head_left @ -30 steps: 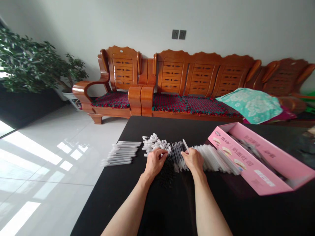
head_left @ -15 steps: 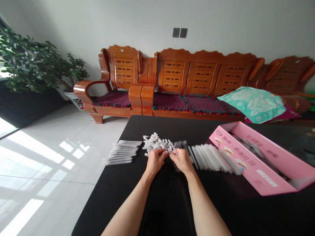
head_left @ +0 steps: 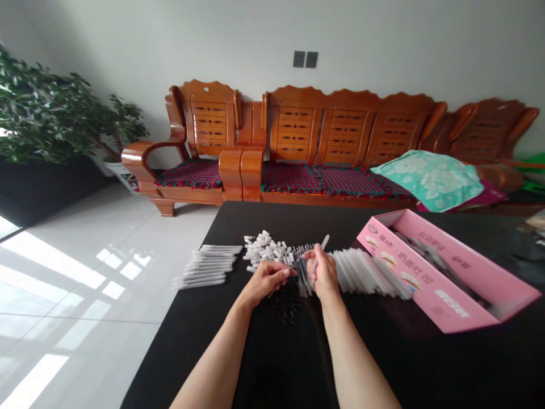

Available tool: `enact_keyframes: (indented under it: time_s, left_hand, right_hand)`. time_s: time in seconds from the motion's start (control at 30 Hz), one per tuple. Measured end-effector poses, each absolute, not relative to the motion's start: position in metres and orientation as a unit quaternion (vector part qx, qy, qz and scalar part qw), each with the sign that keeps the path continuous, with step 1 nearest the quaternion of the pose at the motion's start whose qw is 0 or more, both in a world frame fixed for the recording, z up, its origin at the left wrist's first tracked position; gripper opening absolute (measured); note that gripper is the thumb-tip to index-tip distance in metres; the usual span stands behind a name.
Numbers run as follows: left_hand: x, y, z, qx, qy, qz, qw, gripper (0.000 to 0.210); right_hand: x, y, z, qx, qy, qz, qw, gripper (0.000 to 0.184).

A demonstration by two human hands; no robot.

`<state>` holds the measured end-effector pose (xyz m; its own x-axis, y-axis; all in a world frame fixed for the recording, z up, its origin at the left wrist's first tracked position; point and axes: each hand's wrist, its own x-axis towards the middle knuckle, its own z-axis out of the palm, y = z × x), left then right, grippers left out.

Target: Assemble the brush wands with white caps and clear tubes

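Observation:
My left hand [head_left: 267, 279] is closed in a pinch on a thin pen refill, its slim end pointing toward my right hand. My right hand [head_left: 323, 271] grips a white pen barrel [head_left: 326, 242] that tilts up out of the fingers. Behind my left hand lies a heap of short white pen caps [head_left: 266, 250]. Thin dark-tipped refills [head_left: 303, 281] lie between the hands, and small black plugs [head_left: 288, 304] are piled just below. Right of my right hand is a row of translucent white barrels [head_left: 366, 272]. White pens [head_left: 208, 267] form a stack on the left.
A pink box [head_left: 426, 278] with printed lettering, holding greyish items, stands on the right of the black table [head_left: 204, 358]. Beyond the table is a wooden sofa [head_left: 298, 125] with a teal cloth [head_left: 430, 177]. Potted plants [head_left: 59, 113] stand at the far left.
My hands were together over the heap's front edge. Now they are slightly apart, and my right hand has turned upward, with the white barrel sticking up from it.

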<state>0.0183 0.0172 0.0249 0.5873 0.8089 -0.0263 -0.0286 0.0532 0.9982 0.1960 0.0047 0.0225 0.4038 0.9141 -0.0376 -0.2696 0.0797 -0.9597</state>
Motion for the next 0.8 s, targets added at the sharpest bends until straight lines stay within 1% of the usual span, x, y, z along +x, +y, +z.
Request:
enact_keyframes:
  time_s: [0.07,0.13,0.4,0.6,0.8]
  left_hand:
    - [0.017,0.016,0.026,0.63,0.314,0.301,0.644,0.045]
    - [0.016,0.017,0.026,0.64,0.31,0.294,0.638,0.046]
    - [0.015,0.018,0.025,0.659,0.31,0.294,0.619,0.048]
    - [0.019,0.018,0.022,0.635,0.314,0.326,0.626,0.051]
    - [0.03,0.019,0.021,0.529,0.38,0.447,0.613,0.062]
  right_hand:
    - [0.197,0.005,0.025,-0.486,-0.291,0.428,0.704,0.048]
    - [0.197,0.005,0.027,-0.473,-0.283,0.417,0.723,0.045]
    - [0.196,0.005,0.028,-0.456,-0.296,0.436,0.717,0.043]
    - [0.193,0.003,0.026,-0.463,-0.318,0.474,0.678,0.042]
    - [0.181,-0.001,0.026,-0.465,-0.366,0.547,0.592,0.038]
